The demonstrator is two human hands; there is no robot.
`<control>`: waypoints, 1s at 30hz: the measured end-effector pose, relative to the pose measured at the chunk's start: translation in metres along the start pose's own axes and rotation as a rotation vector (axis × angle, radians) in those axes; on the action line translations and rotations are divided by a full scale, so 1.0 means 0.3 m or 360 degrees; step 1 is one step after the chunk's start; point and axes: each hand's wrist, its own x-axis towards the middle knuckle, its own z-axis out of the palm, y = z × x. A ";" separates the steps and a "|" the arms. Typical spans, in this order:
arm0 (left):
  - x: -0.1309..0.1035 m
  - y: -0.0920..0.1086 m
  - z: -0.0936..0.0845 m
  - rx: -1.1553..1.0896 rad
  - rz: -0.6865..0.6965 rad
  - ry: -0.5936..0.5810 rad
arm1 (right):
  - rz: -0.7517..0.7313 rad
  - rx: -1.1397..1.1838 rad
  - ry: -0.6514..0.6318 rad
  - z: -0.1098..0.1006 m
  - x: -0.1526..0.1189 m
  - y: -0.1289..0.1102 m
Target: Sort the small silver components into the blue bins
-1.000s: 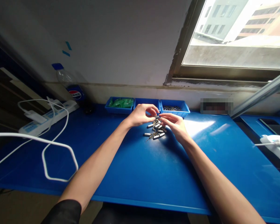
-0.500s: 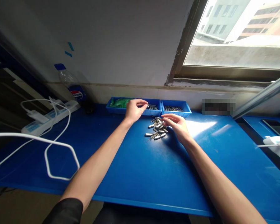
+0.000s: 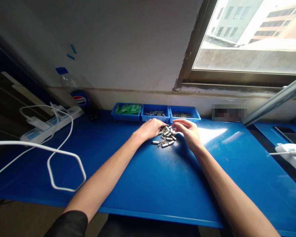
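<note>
A loose pile of small metal parts [image 3: 166,139], silvery cylinders mixed with thin brassy pins, lies on the blue table. My left hand [image 3: 151,128] is at the pile's left rear edge, fingers curled down; its back hides what they hold, if anything. On the opposite side, my right hand [image 3: 187,130] has thumb and fingers drawn together at the pile's upper right, and what is between the fingertips is too small to make out. Just behind the hands stand a blue bin of silvery cylinders [image 3: 156,114] and a blue bin of thin pins [image 3: 182,115].
A blue bin with green plastic [image 3: 127,109] stands left of the other two. Farther left are a cola bottle [image 3: 80,98], a white power strip [image 3: 50,125] and a looping white cable [image 3: 64,189]. Another power strip [image 3: 294,154] lies at the right, near the window wall.
My left hand has come down from over the middle bin to the pile, leaving the bins uncovered. A small metal piece showed at its fingertips before. My right hand has barely moved.
</note>
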 end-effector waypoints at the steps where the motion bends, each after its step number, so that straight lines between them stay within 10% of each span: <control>1: -0.001 -0.001 0.000 0.0073 -0.0010 -0.0016 | 0.0005 0.0004 0.0004 0.002 -0.001 -0.003; 14: 0.005 -0.033 -0.026 0.0054 -0.0155 0.0118 | 0.0033 0.0041 -0.0040 0.000 0.000 0.004; 21: 0.014 0.014 -0.067 -0.0244 0.0191 0.0412 | 0.0030 0.0023 -0.0089 0.001 -0.005 -0.006; 30: 0.012 0.052 -0.087 -0.0277 0.0372 0.0300 | 0.0027 0.0036 -0.0269 0.011 -0.016 -0.015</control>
